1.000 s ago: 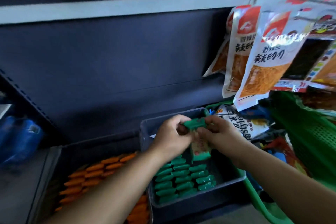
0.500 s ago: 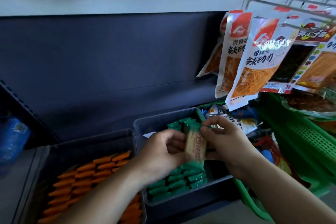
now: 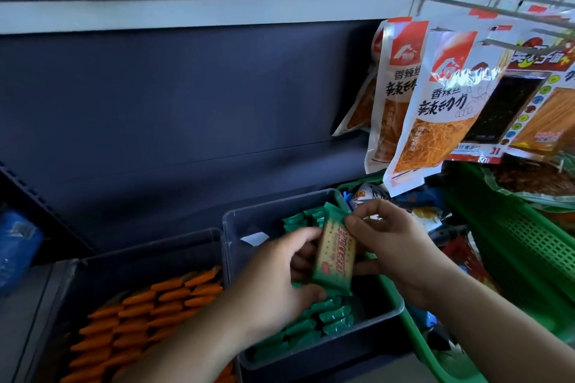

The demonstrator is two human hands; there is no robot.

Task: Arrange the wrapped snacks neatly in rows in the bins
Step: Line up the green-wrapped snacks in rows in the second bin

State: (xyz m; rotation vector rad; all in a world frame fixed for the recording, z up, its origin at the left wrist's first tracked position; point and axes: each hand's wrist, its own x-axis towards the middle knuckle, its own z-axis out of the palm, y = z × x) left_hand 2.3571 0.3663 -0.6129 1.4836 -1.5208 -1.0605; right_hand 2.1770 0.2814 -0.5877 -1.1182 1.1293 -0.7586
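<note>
A grey bin (image 3: pixel 236 221) on the shelf holds rows of green wrapped snacks (image 3: pixel 329 319) standing on edge, with more green packs (image 3: pixel 298 219) at its back. Above them I hold one green wrapped cracker snack (image 3: pixel 334 255) upright, its printed face toward me. My left hand (image 3: pixel 280 273) grips its left side and lower end. My right hand (image 3: pixel 395 242) pinches its upper right corner. To the left, a second grey bin (image 3: pixel 149 253) contains rows of orange wrapped snacks (image 3: pixel 149 314).
Hanging snack bags (image 3: pixel 435 102) on wire hooks overhang the bin's right back corner. A green basket (image 3: pixel 529 242) with mixed packets stands on the right, and a green tray edge (image 3: pixel 413 329) runs beside the bin. A dark shelf back panel rises behind. A blue object (image 3: pixel 18 245) lies far left.
The green snack has turned from edge-on to upright with its printed face toward me, and both hands have lowered slightly toward the bin. The camera has shifted, so the bins appear further left.
</note>
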